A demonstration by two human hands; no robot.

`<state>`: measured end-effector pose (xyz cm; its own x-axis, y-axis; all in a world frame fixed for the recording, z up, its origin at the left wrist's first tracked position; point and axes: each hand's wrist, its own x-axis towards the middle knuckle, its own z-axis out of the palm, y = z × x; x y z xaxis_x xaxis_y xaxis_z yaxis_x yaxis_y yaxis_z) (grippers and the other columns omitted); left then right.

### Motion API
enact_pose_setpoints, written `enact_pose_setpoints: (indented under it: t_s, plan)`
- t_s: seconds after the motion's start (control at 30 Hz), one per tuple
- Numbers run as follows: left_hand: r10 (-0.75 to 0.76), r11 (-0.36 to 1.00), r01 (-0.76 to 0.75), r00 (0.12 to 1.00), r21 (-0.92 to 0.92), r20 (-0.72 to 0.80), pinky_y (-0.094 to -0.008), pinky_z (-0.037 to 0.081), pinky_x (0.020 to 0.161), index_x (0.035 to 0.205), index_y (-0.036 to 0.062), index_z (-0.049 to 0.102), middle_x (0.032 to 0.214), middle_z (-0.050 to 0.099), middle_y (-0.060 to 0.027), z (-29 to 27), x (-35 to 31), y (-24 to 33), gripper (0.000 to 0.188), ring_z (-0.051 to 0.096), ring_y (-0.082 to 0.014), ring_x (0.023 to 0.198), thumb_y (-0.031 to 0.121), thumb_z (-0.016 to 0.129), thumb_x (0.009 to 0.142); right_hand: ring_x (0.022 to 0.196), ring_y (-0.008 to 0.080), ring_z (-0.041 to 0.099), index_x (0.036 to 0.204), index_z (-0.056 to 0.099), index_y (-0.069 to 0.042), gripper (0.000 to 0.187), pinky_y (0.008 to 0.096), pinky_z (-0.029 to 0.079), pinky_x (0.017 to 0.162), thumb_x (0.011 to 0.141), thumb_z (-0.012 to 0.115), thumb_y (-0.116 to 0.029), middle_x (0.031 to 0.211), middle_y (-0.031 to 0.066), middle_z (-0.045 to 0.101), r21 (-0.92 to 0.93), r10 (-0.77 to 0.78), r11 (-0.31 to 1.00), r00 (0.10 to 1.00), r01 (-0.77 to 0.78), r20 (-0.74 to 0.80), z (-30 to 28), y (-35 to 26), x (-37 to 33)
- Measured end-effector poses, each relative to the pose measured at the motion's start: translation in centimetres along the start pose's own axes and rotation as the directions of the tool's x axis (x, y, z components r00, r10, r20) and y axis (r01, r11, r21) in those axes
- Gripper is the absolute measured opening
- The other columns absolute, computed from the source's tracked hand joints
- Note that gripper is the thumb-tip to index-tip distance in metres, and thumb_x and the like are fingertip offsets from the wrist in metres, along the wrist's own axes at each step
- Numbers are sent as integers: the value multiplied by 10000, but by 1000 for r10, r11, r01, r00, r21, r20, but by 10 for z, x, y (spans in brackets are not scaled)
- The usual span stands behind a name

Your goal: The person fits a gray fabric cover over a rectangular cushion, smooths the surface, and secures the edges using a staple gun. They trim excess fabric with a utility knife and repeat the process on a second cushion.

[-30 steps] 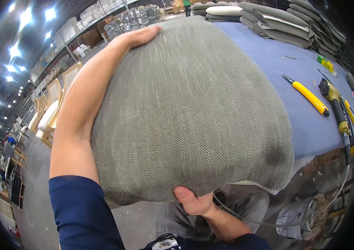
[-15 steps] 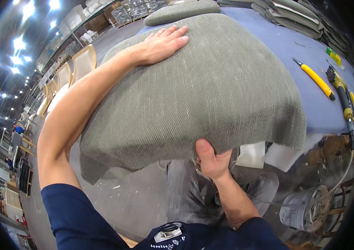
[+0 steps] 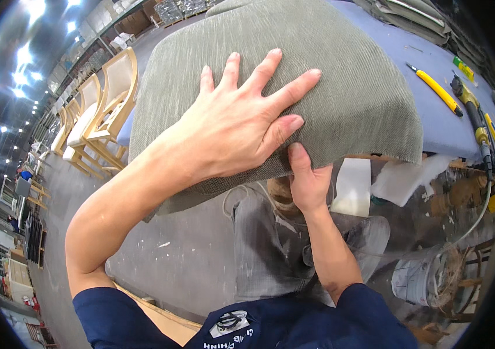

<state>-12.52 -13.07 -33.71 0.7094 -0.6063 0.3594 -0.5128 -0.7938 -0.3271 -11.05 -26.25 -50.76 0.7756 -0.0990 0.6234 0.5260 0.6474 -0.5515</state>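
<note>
A grey-green woven fabric [image 3: 340,70] drapes over a padded, cushion-like shape at the near edge of the table; its loose edge hangs toward me. My left hand [image 3: 236,122] lies on top of it, palm down, with fingers spread wide. Just below and to the right, my right hand [image 3: 308,180] grips the fabric's near edge, thumb on the upper side and the other fingers hidden beneath. The two hands are close together. What lies under the fabric is covered.
On the blue table [image 3: 398,35] at right lie a yellow utility knife [image 3: 436,93], a yellow-and-black tool with a hose [image 3: 474,119] and a green-yellow packet [image 3: 464,68]. Folded fabric pieces [image 3: 410,20] are stacked behind. Wooden chairs [image 3: 110,99] stand left; a white bucket [image 3: 413,282] sits below right.
My left hand has slid from the far side of the fabric toward me, its fingers now spread. My right hand has moved up and away from me with the fabric's near edge.
</note>
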Motion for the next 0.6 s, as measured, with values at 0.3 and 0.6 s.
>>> enact_pose_setpoints:
  t_s: [0.3,0.6]
  plan:
    - [27,994,-28,1000,108,9,-747,428,1069,1660,354,303,1657,320,-259,-3,-5,9,778,479,-631,1333,397,677,979,871,130,693,1200,695,48,259,277,572,744,1101,586,-165,1059,89,743,17,192,981,981,-192,4,6,-33,-22]
    - [27,987,-31,999,159,28,-712,484,1027,1666,303,309,1642,339,-269,-4,-7,18,955,517,-621,1295,433,796,854,833,201,727,1151,681,88,321,340,629,677,1114,563,-208,1019,128,743,-83,93,992,995,-91,29,-7,2,-18]
